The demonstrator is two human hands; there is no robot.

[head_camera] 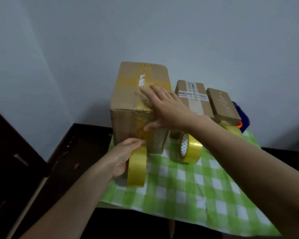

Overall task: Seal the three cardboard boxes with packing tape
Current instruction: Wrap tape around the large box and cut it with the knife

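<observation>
With your right hand (164,107) spread flat on the big box (136,104) at the surface's (205,187) left end and your left hand (123,157) gripping the roll (137,168), pull the tape taut down the front and press it smooth.

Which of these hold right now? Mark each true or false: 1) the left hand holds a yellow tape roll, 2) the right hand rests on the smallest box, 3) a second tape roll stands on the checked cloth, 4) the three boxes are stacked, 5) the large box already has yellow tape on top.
1) True: the left hand grips a yellow tape roll against the large box.
2) False: the right hand presses on the large box; the smallest box is untouched.
3) True: a second tape roll stands on edge on the checked cloth.
4) False: the middle box and the others sit side by side.
5) True.
</observation>
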